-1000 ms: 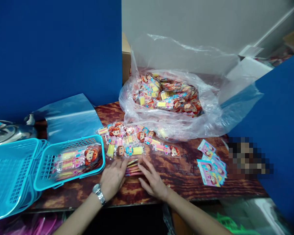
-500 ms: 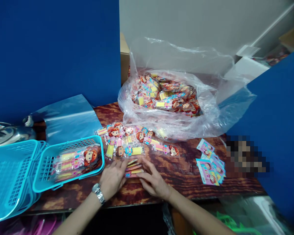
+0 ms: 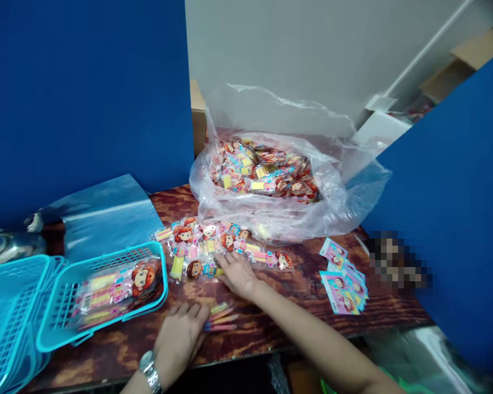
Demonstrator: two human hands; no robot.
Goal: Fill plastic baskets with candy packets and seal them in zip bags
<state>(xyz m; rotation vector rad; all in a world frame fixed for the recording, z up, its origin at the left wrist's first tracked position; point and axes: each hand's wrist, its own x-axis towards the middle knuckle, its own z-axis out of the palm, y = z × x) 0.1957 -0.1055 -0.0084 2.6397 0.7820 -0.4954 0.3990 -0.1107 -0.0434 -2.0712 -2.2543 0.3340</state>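
Note:
My left hand point(image 3: 181, 335), with a metal watch on its wrist, is closed round the left end of a small stack of packets point(image 3: 224, 318) near the table's front edge. The packets' coloured edges fan out to the right of its fingers. Farther back, my right hand point(image 3: 239, 275) lies palm down with fingers stretched out, its fingertips at the right end of a cartoon-printed packet point(image 3: 197, 269). Around it are several loose clear packets point(image 3: 183, 235) with yellow and pink sticks. Whether the right fingers grip anything is hidden.
A turquoise basket point(image 3: 163, 290) holding packets stands at left, beside stacked baskets point(image 3: 16, 268). Behind the loose packets sits a large clear bag point(image 3: 340, 191) full of more. Printed cards point(image 3: 340, 293) lie at right. Blue panels point(image 3: 86, 98) flank the table point(image 3: 296, 306).
My right hand has left the stack and moved back onto the loose packets. My left hand stays on the stack, which sits nearer the table's front edge. The view has shifted slightly.

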